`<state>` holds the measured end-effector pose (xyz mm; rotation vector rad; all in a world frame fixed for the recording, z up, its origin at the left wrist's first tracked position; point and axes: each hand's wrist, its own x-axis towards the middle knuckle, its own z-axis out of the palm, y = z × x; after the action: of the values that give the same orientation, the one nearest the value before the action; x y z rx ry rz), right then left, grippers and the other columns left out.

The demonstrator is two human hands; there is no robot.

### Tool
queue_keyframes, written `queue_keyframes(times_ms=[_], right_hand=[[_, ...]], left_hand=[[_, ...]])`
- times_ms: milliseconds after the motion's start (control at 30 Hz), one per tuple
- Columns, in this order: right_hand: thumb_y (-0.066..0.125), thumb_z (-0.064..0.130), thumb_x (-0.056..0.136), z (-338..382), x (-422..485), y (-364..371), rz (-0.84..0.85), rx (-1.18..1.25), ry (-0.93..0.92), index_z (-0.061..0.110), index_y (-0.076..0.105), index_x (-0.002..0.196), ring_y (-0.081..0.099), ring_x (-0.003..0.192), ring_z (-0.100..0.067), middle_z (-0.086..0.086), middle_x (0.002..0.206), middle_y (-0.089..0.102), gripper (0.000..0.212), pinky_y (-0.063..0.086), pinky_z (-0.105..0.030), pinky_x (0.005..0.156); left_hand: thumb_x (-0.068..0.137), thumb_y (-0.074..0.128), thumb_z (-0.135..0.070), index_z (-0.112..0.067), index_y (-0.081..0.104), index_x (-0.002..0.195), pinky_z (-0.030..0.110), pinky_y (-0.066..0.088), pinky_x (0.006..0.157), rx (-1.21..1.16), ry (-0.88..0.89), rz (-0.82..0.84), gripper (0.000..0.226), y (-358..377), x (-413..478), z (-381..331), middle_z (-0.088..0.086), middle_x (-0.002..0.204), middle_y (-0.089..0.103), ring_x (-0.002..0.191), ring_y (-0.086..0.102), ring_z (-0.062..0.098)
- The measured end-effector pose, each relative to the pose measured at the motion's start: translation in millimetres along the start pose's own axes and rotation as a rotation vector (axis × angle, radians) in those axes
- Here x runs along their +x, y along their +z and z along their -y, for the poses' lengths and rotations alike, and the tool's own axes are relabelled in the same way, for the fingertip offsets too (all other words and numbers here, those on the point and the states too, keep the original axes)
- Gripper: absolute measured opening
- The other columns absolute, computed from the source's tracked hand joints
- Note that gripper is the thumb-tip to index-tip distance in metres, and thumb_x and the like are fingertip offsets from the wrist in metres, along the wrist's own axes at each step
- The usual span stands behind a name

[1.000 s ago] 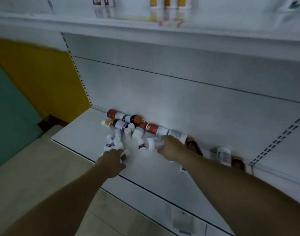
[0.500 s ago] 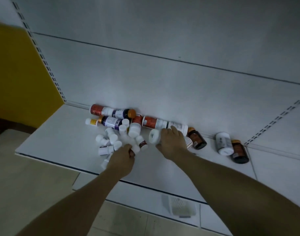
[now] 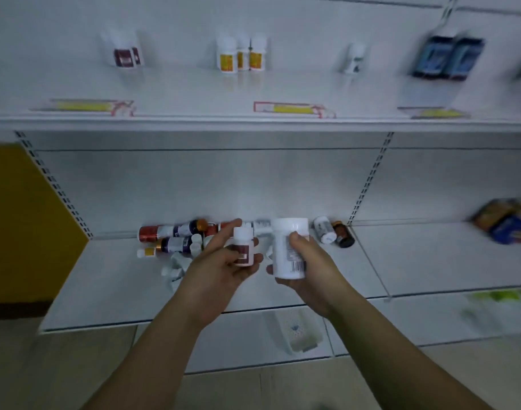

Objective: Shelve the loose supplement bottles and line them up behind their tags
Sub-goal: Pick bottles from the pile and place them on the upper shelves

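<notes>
Left hand (image 3: 220,272): small bottle (image 3: 243,247) — right hand (image 3: 314,269): large bottle (image 3: 284,247).

Left hand (image 3: 223,269) holding small white bottle (image 3: 243,247), right hand (image 3: 308,266) gripping large white bottle (image 3: 287,247), above lower shelf (image 3: 105,285)

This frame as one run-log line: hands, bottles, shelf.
left hand: holds small red-labelled bottle | right hand: grips large white bottle | both upright, off lower shelf | loose bottles: lying along its back

No text legible, barcode on large white bottle (image 3: 288,250), yellow shelf tags (image 3: 291,109) blurred, bottle labels unreadable
</notes>
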<state>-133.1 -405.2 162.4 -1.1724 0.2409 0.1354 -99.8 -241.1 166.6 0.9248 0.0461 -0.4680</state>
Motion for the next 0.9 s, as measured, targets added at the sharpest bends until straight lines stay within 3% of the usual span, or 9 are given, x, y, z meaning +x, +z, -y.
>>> queue_keyframes(times_ms=[67,167,267,367,500,633,700,900], right_hand=[[0.055,0.046,0.073,17,-21,1,-0.004,0.047,-0.040,0.014,0.050,0.129,0.064,0.087,-0.025,-0.017,0.112,0.062,0.065,0.051,-0.038,0.074],[0.051,0.043,0.075,45,-49,4,-0.006,0.176,-0.092,0.009,0.053,0.125,0.060,0.092,-0.030,-0.019,0.107,0.063,0.060,0.048,-0.043,0.081],[0.050,0.044,0.075,75,-75,2,0.034,0.271,-0.144,0.008,0.059,0.113,0.059,0.082,-0.030,-0.017,0.092,0.063,0.053,0.045,-0.044,0.080],[0.052,0.047,0.072,105,-98,-6,0.057,0.205,-0.204,0.011,0.056,0.115,0.060,0.072,-0.024,-0.011,0.087,0.061,0.057,0.050,-0.038,0.073],[0.050,0.043,0.071,138,-117,-23,0.116,0.080,-0.315,0.010,0.050,0.124,0.067,0.077,-0.021,-0.009,0.090,0.067,0.062,0.052,-0.036,0.067],[0.046,0.044,0.070,160,-128,-35,0.208,0.100,-0.321,0.010,0.060,0.107,0.064,0.076,-0.023,-0.010,0.085,0.067,0.052,0.049,-0.034,0.065],[0.046,0.045,0.070,168,-130,-39,0.253,0.125,-0.321,0.009,0.062,0.102,0.062,0.072,-0.023,-0.011,0.083,0.066,0.050,0.047,-0.034,0.065],[0.057,0.043,0.067,180,-122,-34,0.363,0.093,-0.340,0.015,0.057,0.103,0.060,0.068,-0.018,-0.003,0.074,0.065,0.045,0.052,-0.034,0.063]], left_hand=[[0.090,0.034,0.009,-0.021,0.060,0.118,0.033,0.057,0.073,0.033,0.012,0.050,0.048,17,-17,-8,0.015,0.112,0.066,0.085,0.070,0.026],[0.088,0.035,0.011,-0.020,0.060,0.115,0.032,0.058,0.067,0.079,0.074,0.117,0.048,44,-37,-19,0.014,0.100,0.069,0.083,0.069,0.028],[0.085,0.046,0.012,-0.021,0.059,0.114,0.031,0.058,0.067,0.154,0.168,0.198,0.045,75,-52,-28,0.013,0.096,0.069,0.082,0.070,0.026],[0.064,0.066,0.011,-0.021,0.058,0.113,0.030,0.057,0.067,0.218,0.274,0.230,0.059,106,-63,-32,0.010,0.093,0.068,0.082,0.069,0.024],[0.065,0.063,0.010,-0.017,0.060,0.113,0.028,0.056,0.064,0.231,0.322,0.256,0.056,148,-75,-35,0.008,0.091,0.067,0.078,0.069,0.021],[0.085,0.042,0.015,-0.011,0.061,0.106,0.027,0.057,0.065,0.265,0.376,0.249,0.039,181,-91,-32,0.007,0.086,0.066,0.073,0.068,0.018],[0.086,0.041,0.015,-0.011,0.061,0.104,0.027,0.057,0.065,0.282,0.404,0.224,0.036,193,-98,-29,0.007,0.086,0.064,0.073,0.067,0.018],[0.084,0.048,0.017,-0.027,0.053,0.117,0.032,0.058,0.070,0.264,0.520,0.098,0.055,200,-115,-35,0.012,0.087,0.064,0.079,0.067,0.026]])
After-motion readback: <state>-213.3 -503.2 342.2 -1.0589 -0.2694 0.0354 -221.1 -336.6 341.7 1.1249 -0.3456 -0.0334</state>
